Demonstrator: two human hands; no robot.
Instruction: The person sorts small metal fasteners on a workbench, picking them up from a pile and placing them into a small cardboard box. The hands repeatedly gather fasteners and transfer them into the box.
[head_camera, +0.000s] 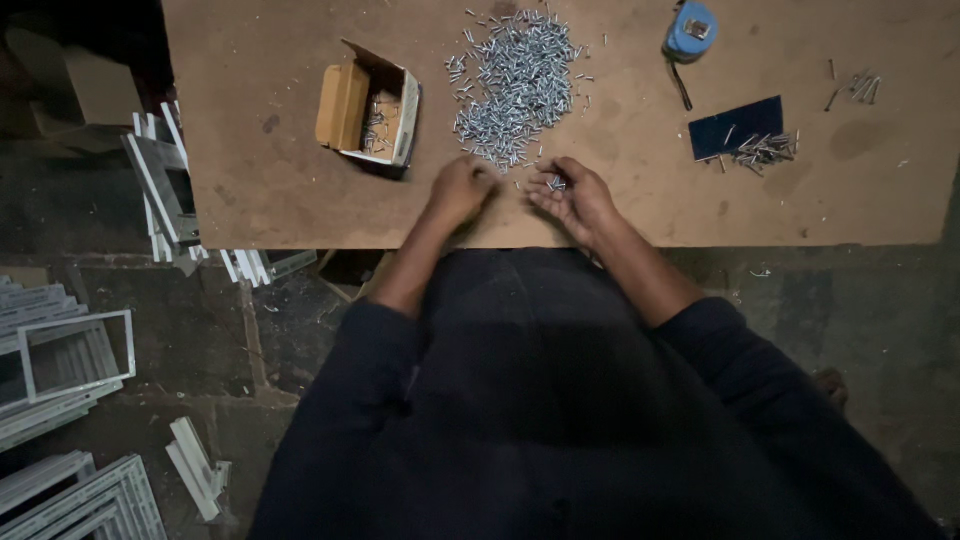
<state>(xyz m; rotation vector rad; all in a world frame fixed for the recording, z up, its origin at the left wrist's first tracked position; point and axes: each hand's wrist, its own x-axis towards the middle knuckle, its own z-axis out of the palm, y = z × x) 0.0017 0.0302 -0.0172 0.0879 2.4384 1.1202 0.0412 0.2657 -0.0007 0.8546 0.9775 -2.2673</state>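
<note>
— We see a broad brown board table (280, 190), matte and lightly scuffed. What lies on it?

— We find a loose heap of small silvery screws (518, 85) at the middle, thin and shiny. Left of it sits an open cardboard box (368, 103) holding a few more.

— And our hands?

— Our left hand (458, 190) rests just below the heap, fingers curled shut; whether it holds anything we cannot tell. Our right hand (572, 195) lies palm up, fingers cupped around a few screws (556, 183).

— Farther right?

— A dark flat rectangular plate (735, 127), a small screw cluster (768, 148) touching it, a blue tape measure (692, 30).
</note>
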